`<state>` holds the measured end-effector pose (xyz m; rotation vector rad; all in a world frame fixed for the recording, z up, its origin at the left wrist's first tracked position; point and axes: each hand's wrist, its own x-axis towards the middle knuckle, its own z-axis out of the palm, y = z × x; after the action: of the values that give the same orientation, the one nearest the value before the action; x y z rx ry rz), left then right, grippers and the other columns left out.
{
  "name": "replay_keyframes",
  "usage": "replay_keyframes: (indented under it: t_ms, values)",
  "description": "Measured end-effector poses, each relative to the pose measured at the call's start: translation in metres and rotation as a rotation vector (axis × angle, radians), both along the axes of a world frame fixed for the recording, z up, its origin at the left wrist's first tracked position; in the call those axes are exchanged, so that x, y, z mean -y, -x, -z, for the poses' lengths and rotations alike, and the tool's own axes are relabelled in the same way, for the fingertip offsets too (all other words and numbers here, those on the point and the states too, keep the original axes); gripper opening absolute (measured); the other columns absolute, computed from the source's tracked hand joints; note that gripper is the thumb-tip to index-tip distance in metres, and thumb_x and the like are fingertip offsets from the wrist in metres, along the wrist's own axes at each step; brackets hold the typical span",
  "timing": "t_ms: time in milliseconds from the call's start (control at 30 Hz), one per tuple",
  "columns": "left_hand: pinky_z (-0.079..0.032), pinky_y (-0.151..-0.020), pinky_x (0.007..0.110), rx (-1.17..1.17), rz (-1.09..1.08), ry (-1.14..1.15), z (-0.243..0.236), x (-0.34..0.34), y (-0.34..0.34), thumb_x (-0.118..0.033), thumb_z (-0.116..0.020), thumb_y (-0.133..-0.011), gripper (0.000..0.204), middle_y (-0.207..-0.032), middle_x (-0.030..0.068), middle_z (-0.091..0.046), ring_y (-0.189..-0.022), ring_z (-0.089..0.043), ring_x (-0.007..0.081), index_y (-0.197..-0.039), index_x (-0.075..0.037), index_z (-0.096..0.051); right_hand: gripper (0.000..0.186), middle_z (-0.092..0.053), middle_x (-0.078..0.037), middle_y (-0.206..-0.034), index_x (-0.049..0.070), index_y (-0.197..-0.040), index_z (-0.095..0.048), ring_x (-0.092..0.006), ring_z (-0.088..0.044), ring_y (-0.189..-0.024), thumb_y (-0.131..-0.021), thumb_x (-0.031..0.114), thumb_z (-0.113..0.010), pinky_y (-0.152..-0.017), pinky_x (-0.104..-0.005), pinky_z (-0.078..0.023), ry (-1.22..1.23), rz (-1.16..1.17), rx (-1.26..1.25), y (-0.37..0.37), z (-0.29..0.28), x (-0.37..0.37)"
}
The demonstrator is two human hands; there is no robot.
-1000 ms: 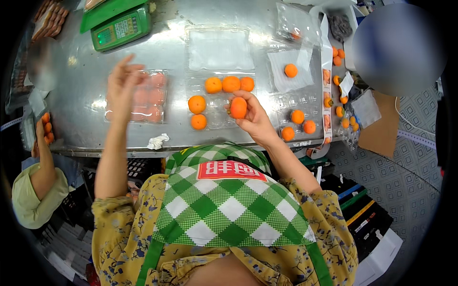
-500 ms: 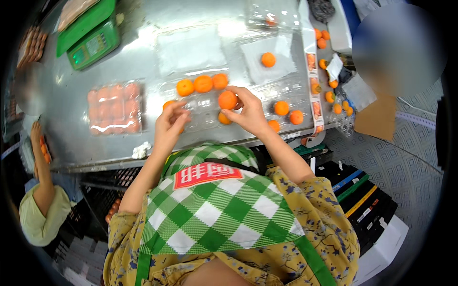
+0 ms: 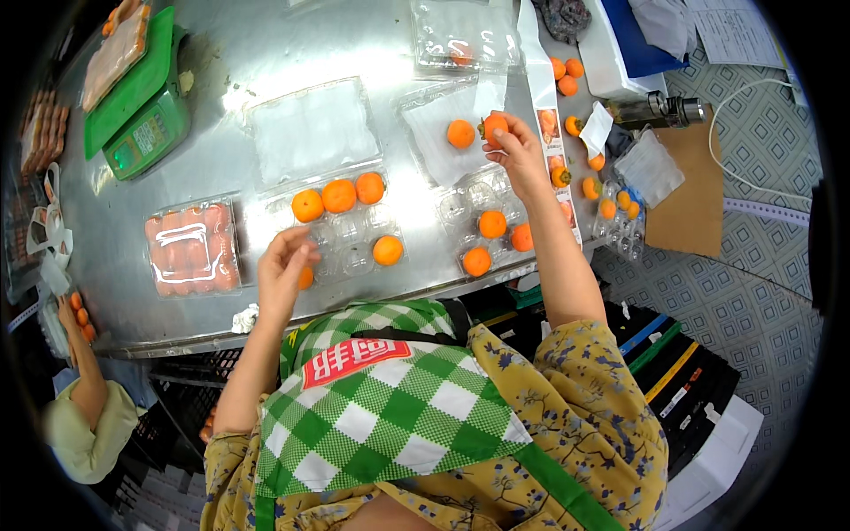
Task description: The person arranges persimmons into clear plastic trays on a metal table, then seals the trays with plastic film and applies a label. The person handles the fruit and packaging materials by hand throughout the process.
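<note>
An orange fruit sits in the right hand, grasped between thumb and fingers, its leafy top turned left. Just left of those fingertips, a second fruit rests on a white-lined panel, with a narrow gap between the two. To the right of the fingers, a printed strip runs close by, loose fruits lying past it.

Nearer the body than the right fingers, a clear tray holds three fruits, its near rim close to the front edge of the steel table.

The left hand has loosely curled fingers at the left end of another tray; whether they grip the partly hidden fruit beside them, I cannot tell. Right of these fingers lie open cups, then a single fruit; three more line the far row. Left of them, a stretch of bare steel separates them from a closed pack.
</note>
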<state>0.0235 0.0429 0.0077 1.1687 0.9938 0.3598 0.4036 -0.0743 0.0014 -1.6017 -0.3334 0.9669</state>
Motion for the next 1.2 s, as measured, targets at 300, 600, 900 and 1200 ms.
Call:
replay_keyframes:
  t_ms: [300,600,900,1200]
  values:
    - [-0.045,-0.090,0.033,0.031,0.179,-0.176,0.001,-0.105,-0.221,-0.022,-0.057,-0.090,0.043,-0.119,0.0123,-0.058,-0.107,-0.057,0.0200,-0.128,-0.003,-0.051,0.037,-0.063,-0.004,-0.097,0.004,-0.119,-0.054,-0.0159,-0.062,-0.078,-0.088,0.024,-0.060,-0.069,-0.0266,-0.049,-0.067,-0.061,-0.226,-0.063,0.024,-0.019]
    - [-0.036,-0.105,0.042,-0.518,0.479,-1.243,0.050,-0.116,-0.329,-0.004,-0.073,-0.066,0.081,-0.146,0.0178,-0.030,-0.130,-0.034,0.0386,-0.139,-0.022,-0.041,0.035,-0.061,-0.005,-0.094,0.005,-0.115,-0.054,-0.0160,-0.061,-0.073,-0.089,0.028,-0.058,-0.067,-0.0283,-0.051,-0.061,-0.072,-0.519,-0.136,0.043,-0.037]
    - [-0.049,-0.084,0.036,-0.205,0.533,-1.383,0.026,-0.144,-0.340,-0.012,-0.070,-0.074,0.045,-0.122,0.0101,-0.054,-0.094,-0.060,0.0265,-0.118,-0.014,-0.058,0.046,-0.059,-0.005,-0.099,0.004,-0.127,-0.048,-0.0136,-0.058,-0.071,-0.087,0.022,-0.059,-0.066,-0.0263,-0.050,-0.199,-0.259,-0.410,-0.152,0.027,-0.045]
    - [-0.049,-0.064,0.029,-0.078,0.305,-1.416,-0.027,-0.181,-0.382,-0.015,-0.064,-0.085,0.023,-0.089,0.0067,-0.065,-0.069,-0.060,0.0183,-0.106,-0.007,-0.063,0.047,-0.059,-0.007,-0.107,0.003,-0.117,-0.055,-0.0177,-0.059,-0.088,-0.074,0.014,-0.070,-0.073,-0.0287,-0.048,-0.106,-0.149,0.781,-0.175,0.012,-0.089]
